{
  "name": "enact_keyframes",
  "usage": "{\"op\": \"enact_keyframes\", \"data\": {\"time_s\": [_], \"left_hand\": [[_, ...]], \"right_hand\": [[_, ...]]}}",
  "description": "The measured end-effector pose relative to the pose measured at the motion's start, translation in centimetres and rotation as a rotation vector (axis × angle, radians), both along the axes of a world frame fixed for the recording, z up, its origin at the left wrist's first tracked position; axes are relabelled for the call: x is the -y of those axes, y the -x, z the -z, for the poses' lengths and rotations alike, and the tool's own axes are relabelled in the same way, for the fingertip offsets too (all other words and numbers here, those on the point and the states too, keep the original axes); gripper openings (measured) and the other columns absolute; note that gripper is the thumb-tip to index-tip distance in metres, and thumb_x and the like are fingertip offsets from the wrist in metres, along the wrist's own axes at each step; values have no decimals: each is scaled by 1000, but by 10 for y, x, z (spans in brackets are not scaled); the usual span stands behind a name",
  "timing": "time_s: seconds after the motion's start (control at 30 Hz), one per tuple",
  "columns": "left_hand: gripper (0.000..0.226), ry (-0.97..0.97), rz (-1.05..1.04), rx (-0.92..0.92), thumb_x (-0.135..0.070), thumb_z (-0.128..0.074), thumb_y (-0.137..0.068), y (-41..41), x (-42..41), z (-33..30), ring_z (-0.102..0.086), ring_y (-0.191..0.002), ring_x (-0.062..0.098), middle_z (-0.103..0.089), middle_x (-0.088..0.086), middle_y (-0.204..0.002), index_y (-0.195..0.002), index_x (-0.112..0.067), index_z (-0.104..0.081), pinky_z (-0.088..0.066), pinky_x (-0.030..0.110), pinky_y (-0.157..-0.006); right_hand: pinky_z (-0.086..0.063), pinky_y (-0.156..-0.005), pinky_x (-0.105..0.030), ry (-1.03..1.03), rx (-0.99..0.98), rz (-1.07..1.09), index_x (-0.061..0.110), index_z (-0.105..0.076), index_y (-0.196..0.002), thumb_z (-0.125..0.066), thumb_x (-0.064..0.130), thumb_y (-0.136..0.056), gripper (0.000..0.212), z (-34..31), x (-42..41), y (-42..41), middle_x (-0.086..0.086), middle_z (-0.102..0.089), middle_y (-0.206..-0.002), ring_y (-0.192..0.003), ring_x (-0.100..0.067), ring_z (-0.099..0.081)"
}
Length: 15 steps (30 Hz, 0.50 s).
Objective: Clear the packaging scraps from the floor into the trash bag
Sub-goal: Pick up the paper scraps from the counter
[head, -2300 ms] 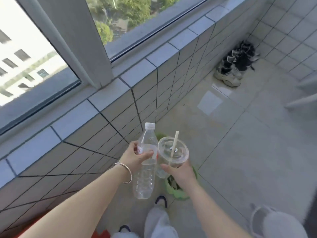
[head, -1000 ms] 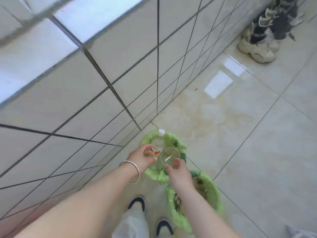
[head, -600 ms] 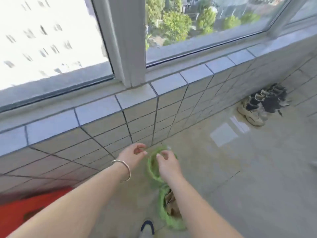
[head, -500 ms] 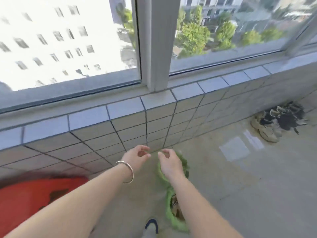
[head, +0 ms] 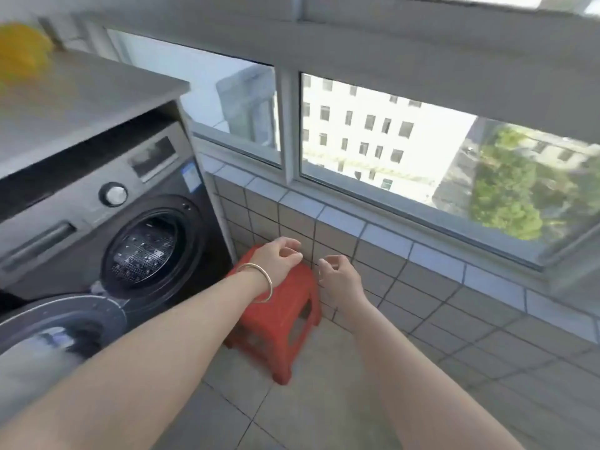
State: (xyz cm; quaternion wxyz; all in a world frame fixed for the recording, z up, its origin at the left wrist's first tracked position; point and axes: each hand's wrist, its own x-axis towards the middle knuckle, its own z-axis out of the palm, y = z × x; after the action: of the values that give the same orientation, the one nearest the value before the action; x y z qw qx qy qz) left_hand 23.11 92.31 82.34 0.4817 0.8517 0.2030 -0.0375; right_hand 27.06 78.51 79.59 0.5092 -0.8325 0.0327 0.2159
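Note:
Both of my hands hang in front of me with nothing in them. My left hand (head: 279, 256), with a metal bangle on its wrist, hovers over a red plastic stool, fingers loosely curled. My right hand (head: 339, 276) is just to its right, fingers relaxed and slightly bent, in front of the tiled wall. No trash bag, bottle, cup or scrap shows in this view.
The red stool (head: 279, 319) stands on the tiled floor against the low tiled wall (head: 422, 280) under the window. A dark front-loading washing machine (head: 107, 222) with its door (head: 61, 323) swung open fills the left. A yellow object (head: 19, 53) sits on the counter above.
The bottle and cup left my hands into the green bag about a second ago. Since then my view has swung left, from the green bags to the stool and washing machine.

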Motion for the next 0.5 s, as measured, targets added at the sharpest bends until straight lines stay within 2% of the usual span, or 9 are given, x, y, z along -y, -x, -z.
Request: {"op": "enact_keyframes", "data": {"time_s": [0.1, 0.17, 0.3, 0.37, 0.43, 0.5], "left_hand": [[39, -10, -245, 82, -26, -57, -88, 45, -70, -32, -60, -93, 17, -62, -8, -103, -127, -26, -49, -46, 29, -80], [49, -67, -375, 112, -27, -57, -88, 81, -113, -51, -58, -95, 16, -61, -7, -110, -134, -26, -40, -42, 26, -82], [53, -119, -616, 162, -27, -58, -88, 158, -192, -78, -60, -99, 18, -62, -5, -112, -136, -25, -37, -44, 29, -90], [53, -150, -684, 155, -26, -59, -88, 199, -233, -90, -59, -102, 17, -61, -2, -111, -136, -23, -38, -41, 25, -90], [53, -184, -730, 129, -28, -58, -89, 240, -275, -100, -56, -111, 18, -60, 2, -119, -137, -20, -38, -38, 24, -93], [53, -190, -797, 131, -30, -57, -89, 278, -316, -110, -55, -114, 19, -58, 3, -124, -137, -20, -38, -38, 26, -94]], "right_hand": [[-53, -75, -36, -49, 67, -204, 21, -50, -124, -49, 40, -91, 38, -29, -75, 16, 1, -60, -109, -97, -22, -65], [-50, -68, -32, -79, 122, -336, 21, -44, -129, -51, 40, -91, 44, -50, -127, 33, 3, -57, -105, -97, -22, -65], [-51, -92, -43, -150, 226, -557, 23, -39, -133, -53, 42, -89, 50, -84, -230, 77, 5, -59, -106, -103, -22, -63], [-48, -92, -37, -188, 263, -654, 22, -40, -134, -53, 40, -90, 49, -99, -281, 104, 5, -59, -107, -103, -19, -60], [-40, -86, -28, -202, 292, -748, 21, -40, -135, -52, 37, -92, 47, -112, -327, 133, 4, -57, -109, -98, -17, -55], [-39, -84, -28, -219, 305, -829, 20, -39, -136, -51, 37, -93, 48, -122, -373, 161, -1, -58, -120, -98, -18, -53]]}}
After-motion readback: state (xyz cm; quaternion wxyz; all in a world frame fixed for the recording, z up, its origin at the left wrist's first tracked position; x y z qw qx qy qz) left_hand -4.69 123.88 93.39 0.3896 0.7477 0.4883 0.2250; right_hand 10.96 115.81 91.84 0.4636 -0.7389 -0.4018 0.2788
